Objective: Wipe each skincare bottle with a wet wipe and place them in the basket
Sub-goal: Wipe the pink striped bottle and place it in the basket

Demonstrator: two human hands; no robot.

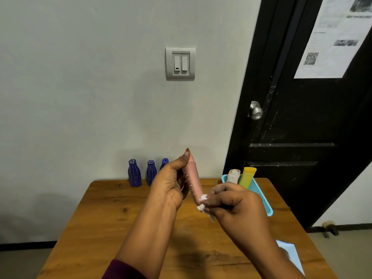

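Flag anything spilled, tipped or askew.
Nothing stands out. The blue bottles stand upright by the wall, two tubes stand in the basket; the left hand holds the pink tube, the right hand rubs a wet wipe on it.

Grainy, knotted wooden table [112,214] with a soft sheen; matt pink tube [193,178]; crumpled white wet wipe [202,204]; perforated blue plastic basket [261,198]; glossy blue bottles [134,174]; brushed metal doorknob [256,111]; printed paper sheet [334,37]
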